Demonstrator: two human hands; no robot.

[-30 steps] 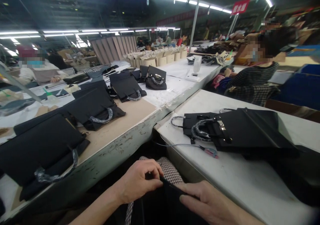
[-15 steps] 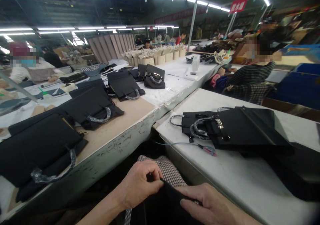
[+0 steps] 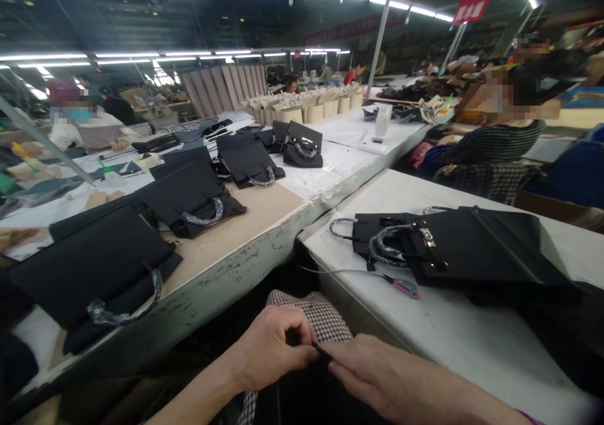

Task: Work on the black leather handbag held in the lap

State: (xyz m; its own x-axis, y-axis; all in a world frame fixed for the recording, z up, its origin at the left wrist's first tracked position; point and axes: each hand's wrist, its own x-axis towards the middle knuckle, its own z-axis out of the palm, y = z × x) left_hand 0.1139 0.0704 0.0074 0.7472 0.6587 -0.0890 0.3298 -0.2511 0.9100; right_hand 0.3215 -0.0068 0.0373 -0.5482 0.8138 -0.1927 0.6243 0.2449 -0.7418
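Observation:
Low in the head view, a black bag (image 3: 302,395) lies over my lap, its lower part cut off by the frame. My left hand (image 3: 271,346) pinches its upper edge between thumb and curled forefinger. Close by on the right, my right hand (image 3: 377,369) grips the same edge, thumb against fingers, its fingertips nearly meeting the left ones. Checked cloth (image 3: 325,317) covers my lap behind the hands. On the white table (image 3: 453,331) to the right lie black handbags (image 3: 476,249) with plastic-wrapped handles. Small pink-handled snips (image 3: 404,288) on a blue cord rest near them.
Several black bags (image 3: 101,261) stand along the long table (image 3: 264,208) on the left. Farther back are cream bags (image 3: 314,109) in rows and a metal pole (image 3: 381,35). One person (image 3: 500,142) sits at the right; another (image 3: 89,129) works across the table.
My right hand has slid up and left along the bag's edge, closer to my left hand. The view has turned slightly left, so the surroundings sit farther right.

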